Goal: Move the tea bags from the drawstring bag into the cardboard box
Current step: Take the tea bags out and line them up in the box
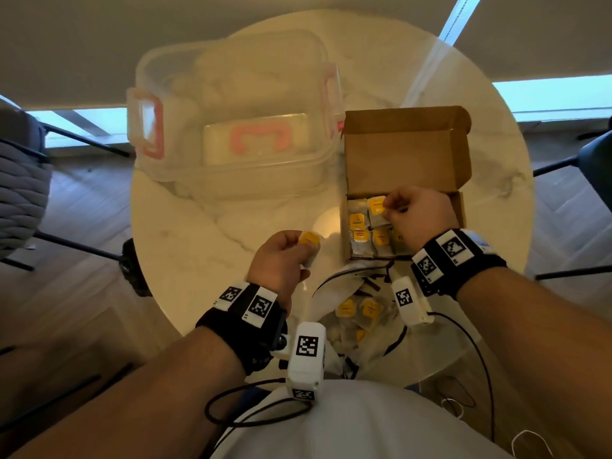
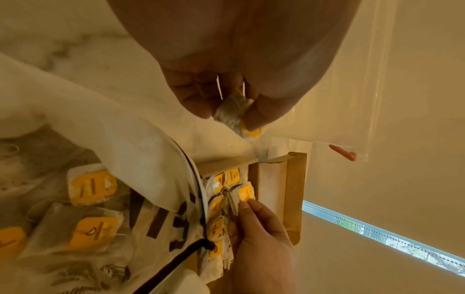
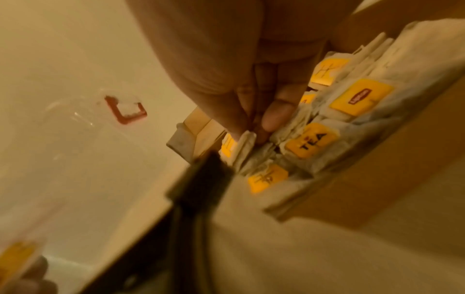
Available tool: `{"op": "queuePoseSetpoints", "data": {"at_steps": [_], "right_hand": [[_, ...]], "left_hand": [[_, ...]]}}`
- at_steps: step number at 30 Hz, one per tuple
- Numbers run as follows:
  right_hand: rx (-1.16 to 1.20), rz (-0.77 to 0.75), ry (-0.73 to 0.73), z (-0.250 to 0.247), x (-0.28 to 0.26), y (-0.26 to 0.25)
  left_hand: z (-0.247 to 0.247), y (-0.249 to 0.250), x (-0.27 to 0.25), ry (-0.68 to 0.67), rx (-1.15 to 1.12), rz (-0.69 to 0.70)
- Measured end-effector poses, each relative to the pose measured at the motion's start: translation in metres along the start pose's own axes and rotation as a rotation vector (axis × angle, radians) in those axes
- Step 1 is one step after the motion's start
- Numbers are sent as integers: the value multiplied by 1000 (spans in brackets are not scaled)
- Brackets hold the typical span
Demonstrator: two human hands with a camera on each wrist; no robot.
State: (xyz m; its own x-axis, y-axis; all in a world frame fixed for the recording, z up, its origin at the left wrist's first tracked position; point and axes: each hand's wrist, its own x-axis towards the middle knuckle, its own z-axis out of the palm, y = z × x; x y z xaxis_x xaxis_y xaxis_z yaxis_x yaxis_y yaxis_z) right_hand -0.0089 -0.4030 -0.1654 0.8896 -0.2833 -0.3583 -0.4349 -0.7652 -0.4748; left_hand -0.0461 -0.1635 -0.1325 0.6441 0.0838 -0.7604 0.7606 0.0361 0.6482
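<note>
An open cardboard box (image 1: 405, 160) stands on the right of the round table, with several yellow-tagged tea bags (image 1: 359, 238) packed in its front part. My right hand (image 1: 385, 207) reaches into the box and pinches a tea bag (image 1: 377, 208) by its edge; in the right wrist view the pinched tea bag (image 3: 245, 145) stands between thumb and fingers. My left hand (image 1: 306, 251) hovers over the table left of the box and holds another tea bag (image 1: 309, 241), pinched (image 2: 232, 111) between thumb and fingers. The white drawstring bag (image 1: 331, 286) lies open at the near edge, with more tea bags (image 1: 359, 309) inside.
A large clear plastic container (image 1: 231, 127) with pink latches fills the back left of the marble table (image 1: 205, 226). Chairs stand to the left (image 1: 23, 180) and right (image 1: 592, 154) of the table. Cables from the wrist cameras hang near my lap.
</note>
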Motion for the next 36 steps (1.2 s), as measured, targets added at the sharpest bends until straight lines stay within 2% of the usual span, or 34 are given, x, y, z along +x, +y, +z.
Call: {"op": "queuePoseSetpoints", "data": {"at_steps": [3,7,11,15,20,22,24,30,33,36], "right_hand": [[-100,-45,26,8,-1,1],[-99,-220,95,11,-10,8],[-165,-353,65,11,-20,11],[-212,-338,99,12,-16,13],[-267,-332,11,6,-13,12],[-151,-315,-2,-5,-19,8],[81,-270,-34,-17,-31,-1],[706,-57,-387,-31,-78,-19],[822,-31,-350,-24,-87,-12],[820,-4,-303,-24,-89,-3]], "left_hand": [[-5,-4,-1,-1,-11,-12],[-8,-5,-2,-44,-108,-48],[-9,-3,-1,-57,-75,-22],[-8,0,-1,-77,-70,-20],[1,3,-2,-109,-98,-36],[6,5,-2,-128,-108,-39],[12,7,-3,-149,-95,-20],[35,15,-10,-256,-77,40],[46,15,-16,-298,-68,39],[52,12,-18,-312,-39,37]]}}
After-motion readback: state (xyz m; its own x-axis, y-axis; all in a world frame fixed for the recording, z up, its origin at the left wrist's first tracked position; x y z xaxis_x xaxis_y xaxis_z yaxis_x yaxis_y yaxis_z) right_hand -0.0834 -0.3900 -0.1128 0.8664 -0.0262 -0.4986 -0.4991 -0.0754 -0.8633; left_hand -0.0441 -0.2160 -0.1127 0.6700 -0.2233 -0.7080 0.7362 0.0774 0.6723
